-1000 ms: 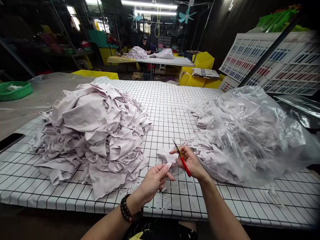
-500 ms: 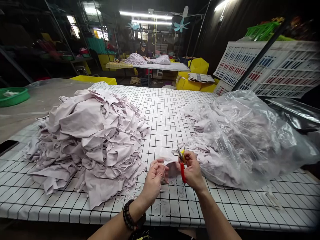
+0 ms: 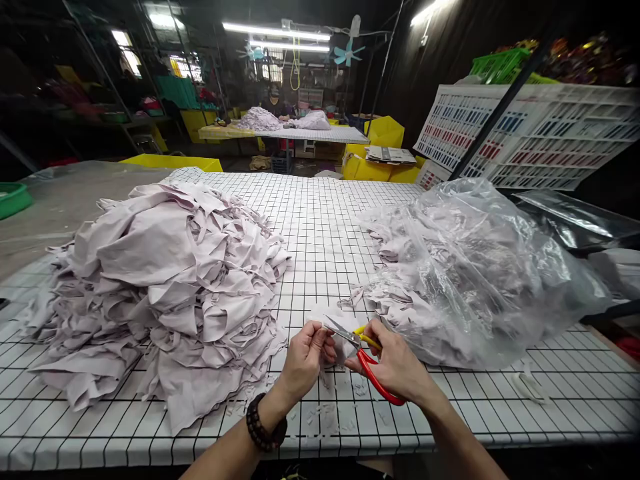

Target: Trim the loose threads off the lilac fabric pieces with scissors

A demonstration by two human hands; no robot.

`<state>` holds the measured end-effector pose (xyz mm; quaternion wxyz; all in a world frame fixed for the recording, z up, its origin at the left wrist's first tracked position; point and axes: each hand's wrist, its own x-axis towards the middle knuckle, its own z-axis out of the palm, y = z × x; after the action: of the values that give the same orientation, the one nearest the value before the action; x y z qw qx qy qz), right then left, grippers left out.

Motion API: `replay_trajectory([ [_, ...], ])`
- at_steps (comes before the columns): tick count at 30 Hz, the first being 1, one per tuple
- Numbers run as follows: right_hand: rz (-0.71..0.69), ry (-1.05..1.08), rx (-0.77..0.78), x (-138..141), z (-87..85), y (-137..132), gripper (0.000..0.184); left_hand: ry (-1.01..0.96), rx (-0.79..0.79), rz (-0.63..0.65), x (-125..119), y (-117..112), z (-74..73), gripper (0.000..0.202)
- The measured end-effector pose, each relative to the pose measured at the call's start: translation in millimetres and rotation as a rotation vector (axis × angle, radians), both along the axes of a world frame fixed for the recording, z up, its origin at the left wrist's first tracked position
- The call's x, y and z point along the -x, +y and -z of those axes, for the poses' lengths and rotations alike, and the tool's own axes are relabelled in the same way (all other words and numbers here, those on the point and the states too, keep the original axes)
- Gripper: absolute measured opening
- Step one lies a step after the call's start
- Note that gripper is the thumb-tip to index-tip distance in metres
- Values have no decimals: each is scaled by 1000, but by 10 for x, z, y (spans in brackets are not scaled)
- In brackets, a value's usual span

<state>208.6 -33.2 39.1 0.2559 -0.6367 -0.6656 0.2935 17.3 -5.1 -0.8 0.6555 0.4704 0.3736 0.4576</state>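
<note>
My left hand (image 3: pixel 311 351) pinches a pale lilac fabric piece (image 3: pixel 343 347) above the front of the table; most of that piece is hidden behind my hands. In my right hand (image 3: pixel 393 360) are scissors (image 3: pixel 376 377) with one red and one yellow handle. Their blades are parted and point left, the tips at the cloth by my left fingertips. A big heap of pale lilac fabric pieces (image 3: pixel 165 267) lies left of my hands. To the right, more such pieces spill from a clear plastic bag (image 3: pixel 480 280). Small fabric scraps (image 3: pixel 325 417) lie scattered below my hands.
The table has a white cloth with a black grid (image 3: pixel 320 233). A green basin (image 3: pixel 14 199) stands at the far left edge. Behind the bag are stacked white crates (image 3: pixel 530 127). A white strip (image 3: pixel 530 387) lies at the right front. Another table (image 3: pixel 320 133) stands farther back.
The scissors have turned from nearly upright to pointing left, their tips now at the cloth by my left fingers. The view has swung slightly right. The person at the far table is no longer clearly visible.
</note>
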Motion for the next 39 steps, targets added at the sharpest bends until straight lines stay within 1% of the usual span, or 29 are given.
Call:
replay_trajectory([
  [3, -20, -116, 2, 44, -4, -2, 34, 100, -68, 54, 13, -19, -19, 30],
  [8, -23, -187, 7, 105, -25, -6, 33, 179, -121, 78, 39, -31, 13, 29],
  [13, -21, -222, -10, 101, -36, -27, 32, 175, -122, 96, 62, -32, 38, 26],
  [19, -34, -183, -17, 112, -31, -23, 32, 168, -123, 120, 72, -38, 26, 26],
  [26, -47, -190, 18, 141, -68, -24, 32, 173, -144, 126, 84, -37, 67, 25],
  [33, -91, -214, 44, 133, -23, -8, 35, 193, -164, 135, 100, -44, 38, 26],
  [39, -82, -248, 13, 137, 32, -2, 37, 214, -152, 151, 131, -47, 23, 28],
])
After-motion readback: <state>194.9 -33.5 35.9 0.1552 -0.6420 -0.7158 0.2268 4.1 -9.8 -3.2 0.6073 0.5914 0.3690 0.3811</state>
